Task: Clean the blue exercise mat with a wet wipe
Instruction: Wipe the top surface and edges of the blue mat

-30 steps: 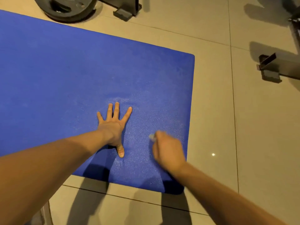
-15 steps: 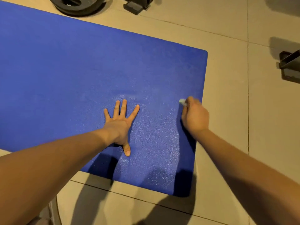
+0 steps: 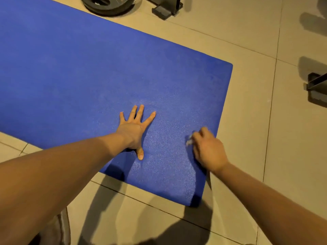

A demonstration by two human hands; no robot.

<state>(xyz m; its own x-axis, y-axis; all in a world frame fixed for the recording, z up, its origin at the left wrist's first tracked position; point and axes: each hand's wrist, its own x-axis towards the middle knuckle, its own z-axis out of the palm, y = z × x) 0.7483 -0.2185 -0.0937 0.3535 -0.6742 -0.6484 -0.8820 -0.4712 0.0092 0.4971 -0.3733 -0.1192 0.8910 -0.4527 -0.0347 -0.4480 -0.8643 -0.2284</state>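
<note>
Wiping mat (image 3: 88,68), R hand (image 3: 208,149) (L hand (image 3: 132,129) flat).

A blue exercise mat (image 3: 88,68) is wiped near its right end.

The mat is laid flat on a beige tiled floor (image 3: 247,41). The left hand (image 3: 134,129) is pressed palm down on the mat with its fingers spread and straight. The right hand (image 3: 208,149), slightly blurred, is seen just inside the mat's right edge, its fingers curled round a small pale wet wipe (image 3: 189,141) that is held against the surface. A faint sheen is seen on the mat between the two hands. Beyond the far edge, a dark weight plate (image 3: 109,5) and a black metal foot (image 3: 166,7) are seen on the floor; another black foot (image 3: 316,89) is seen at the right.
</note>
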